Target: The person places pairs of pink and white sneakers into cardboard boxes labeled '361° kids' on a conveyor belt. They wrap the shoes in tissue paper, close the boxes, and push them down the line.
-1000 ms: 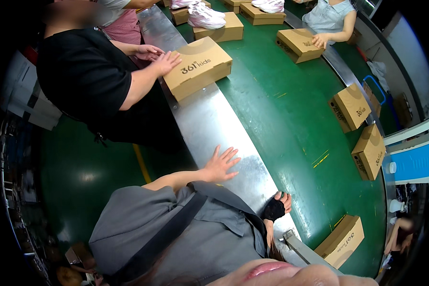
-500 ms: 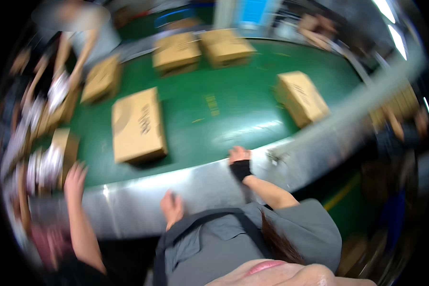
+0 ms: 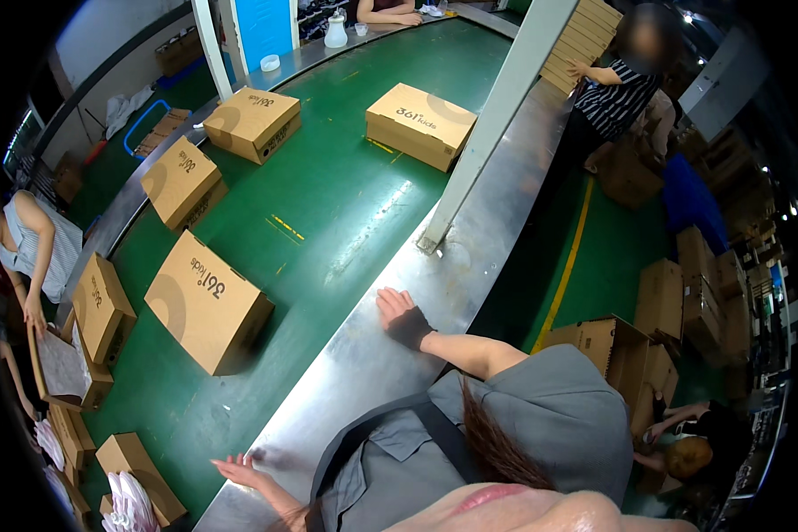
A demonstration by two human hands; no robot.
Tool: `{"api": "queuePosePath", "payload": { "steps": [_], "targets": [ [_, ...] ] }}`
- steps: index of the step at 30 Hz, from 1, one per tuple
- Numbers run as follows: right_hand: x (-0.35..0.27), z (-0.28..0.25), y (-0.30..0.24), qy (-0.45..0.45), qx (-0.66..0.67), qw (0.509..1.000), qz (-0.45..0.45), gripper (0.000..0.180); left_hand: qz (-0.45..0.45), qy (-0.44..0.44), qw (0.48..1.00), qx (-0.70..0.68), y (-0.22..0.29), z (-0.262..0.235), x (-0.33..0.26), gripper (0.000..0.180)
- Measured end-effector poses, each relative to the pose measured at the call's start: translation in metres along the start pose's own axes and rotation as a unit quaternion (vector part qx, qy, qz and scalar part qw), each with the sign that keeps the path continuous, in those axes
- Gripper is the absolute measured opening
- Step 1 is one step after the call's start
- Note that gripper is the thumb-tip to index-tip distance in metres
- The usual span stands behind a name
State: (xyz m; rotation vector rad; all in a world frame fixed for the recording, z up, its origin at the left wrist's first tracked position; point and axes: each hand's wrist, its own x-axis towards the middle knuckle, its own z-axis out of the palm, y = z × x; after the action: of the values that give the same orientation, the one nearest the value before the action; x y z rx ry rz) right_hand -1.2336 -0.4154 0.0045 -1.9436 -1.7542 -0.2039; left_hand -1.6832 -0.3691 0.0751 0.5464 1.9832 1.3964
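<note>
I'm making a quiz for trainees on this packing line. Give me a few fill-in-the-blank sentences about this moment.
1. Both hands rest flat on the ____ rail.
2. The right hand wears a ____ wrist wrap.
3. The conveyor belt is ____ in colour.
4. The left hand holds ____.

Missing words: metal; black; green; nothing

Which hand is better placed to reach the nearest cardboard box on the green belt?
Probably the left. The left hand lies open on the steel rim, just short of the box's near corner. The right hand, flat on the rim, has more belt to cross.
</note>
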Motion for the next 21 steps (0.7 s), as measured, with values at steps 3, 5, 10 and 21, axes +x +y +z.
{"api": "queuePosePath", "payload": {
  "steps": [3, 5, 10, 21],
  "targets": [
    [0.002, 0.005, 0.000, 0.017, -0.014, 1.000, -0.009, 0.029, -0.040, -0.101, 0.991, -0.074, 0.020, 0.023, 0.028, 0.068],
    [0.004, 0.008, 0.000, 0.016, -0.022, 1.000, -0.010, 0.029, -0.065, -0.182, 0.977, -0.091, 0.029, 0.040, 0.046, 0.075],
    [0.007, 0.002, -0.009, 0.029, -0.027, 0.999, -0.014, 0.029, -0.104, -0.294, 0.943, -0.117, 0.028, 0.118, 0.044, 0.081],
    [0.008, -0.004, -0.029, -0.013, -0.031, 0.999, 0.005, 0.029, -0.064, -0.399, 0.914, -0.016, 0.032, 0.146, 0.012, 0.053]
  ]
}}
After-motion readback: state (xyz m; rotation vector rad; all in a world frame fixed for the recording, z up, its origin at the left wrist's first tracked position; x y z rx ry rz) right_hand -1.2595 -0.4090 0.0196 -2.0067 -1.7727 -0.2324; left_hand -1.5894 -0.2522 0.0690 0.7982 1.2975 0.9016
